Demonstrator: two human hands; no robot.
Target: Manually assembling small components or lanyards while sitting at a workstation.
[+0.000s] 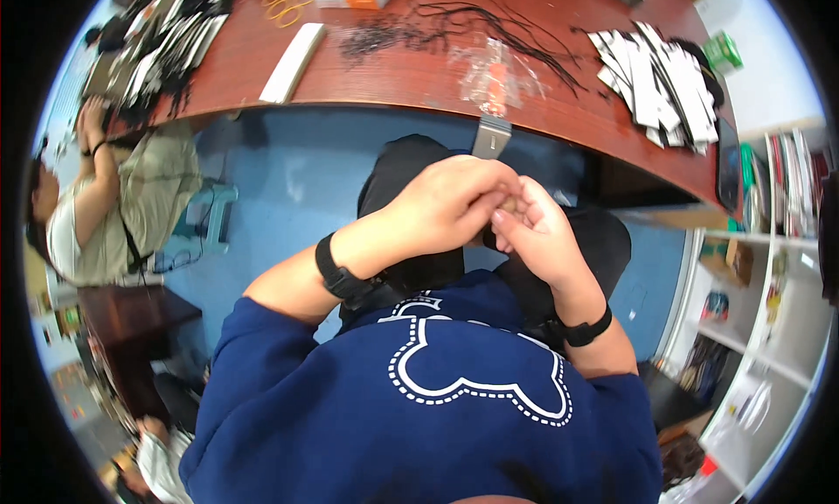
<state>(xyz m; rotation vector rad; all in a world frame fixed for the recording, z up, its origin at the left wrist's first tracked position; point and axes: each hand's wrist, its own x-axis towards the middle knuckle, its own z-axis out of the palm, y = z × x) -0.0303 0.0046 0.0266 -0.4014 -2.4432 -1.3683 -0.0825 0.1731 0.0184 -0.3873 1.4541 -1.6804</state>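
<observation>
My left hand [447,205] and my right hand [544,233] meet over my lap, just short of the table's front edge. The fingers of both are curled in and pressed together at the tips. Whatever lies between them, if anything, is hidden by the fingers. A grey rectangular block [492,139] juts out from the table edge right beyond my hands. Behind it, an orange piece [497,86] lies among crumpled clear plastic [476,65] on the reddish-brown table [384,80].
A long white strip [293,62] lies left of centre. Black cords [524,41] spread across the middle, with a pile of white strips [651,80] to the right. At far left another person [114,198] sits by a dark heap. White shelves [743,320] stand at right.
</observation>
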